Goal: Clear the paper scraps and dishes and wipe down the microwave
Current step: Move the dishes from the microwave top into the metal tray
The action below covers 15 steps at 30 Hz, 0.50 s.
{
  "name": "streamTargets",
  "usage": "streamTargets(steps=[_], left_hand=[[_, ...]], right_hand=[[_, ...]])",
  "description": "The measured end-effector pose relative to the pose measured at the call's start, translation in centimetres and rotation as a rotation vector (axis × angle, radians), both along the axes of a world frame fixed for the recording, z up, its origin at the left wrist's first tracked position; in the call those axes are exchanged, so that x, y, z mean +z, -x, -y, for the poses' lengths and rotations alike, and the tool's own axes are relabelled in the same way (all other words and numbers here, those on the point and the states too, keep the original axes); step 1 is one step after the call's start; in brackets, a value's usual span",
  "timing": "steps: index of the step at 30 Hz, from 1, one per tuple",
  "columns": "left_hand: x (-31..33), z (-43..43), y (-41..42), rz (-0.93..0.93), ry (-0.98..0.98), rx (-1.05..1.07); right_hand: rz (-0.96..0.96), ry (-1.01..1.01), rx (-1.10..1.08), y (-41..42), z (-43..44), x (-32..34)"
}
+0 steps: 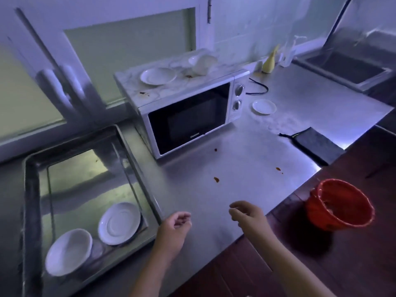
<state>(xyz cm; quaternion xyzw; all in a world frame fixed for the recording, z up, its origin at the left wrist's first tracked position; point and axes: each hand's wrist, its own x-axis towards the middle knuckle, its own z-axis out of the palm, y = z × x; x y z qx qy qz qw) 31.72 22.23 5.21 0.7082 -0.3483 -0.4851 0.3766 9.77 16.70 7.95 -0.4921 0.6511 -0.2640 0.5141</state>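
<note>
A white microwave (188, 112) stands on the steel counter, its door closed and its top stained. On its top lie a white plate (158, 76) and a tipped white cup or bowl (202, 63). A small white saucer (264, 106) sits on the counter to its right. In the left sink (32, 189) lie a white bowl (68, 251) and a white plate (119, 223). My left hand (175, 226) and my right hand (246, 213) hover over the counter's front edge, fingers loosely curled, holding nothing that I can see.
A red bin (340, 206) stands on the floor at the right. A dark cloth or pad (315, 142) lies near the counter's right edge. Brown stains (216, 179) dot the counter. A second sink (351, 69) and a yellowish bottle (271, 61) are at the back right.
</note>
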Motion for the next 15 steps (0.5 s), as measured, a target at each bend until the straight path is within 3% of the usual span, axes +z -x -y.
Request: streamTargets(steps=[8,15], left_hand=[[-0.1,5.9,16.1,-0.088,-0.023,-0.086],[1.6,16.0,22.1,-0.066,-0.070,-0.156]], right_hand=[[0.139,0.107,-0.214,17.6,4.4,1.8],[0.150,0.159,-0.274,26.6,10.1,3.1]])
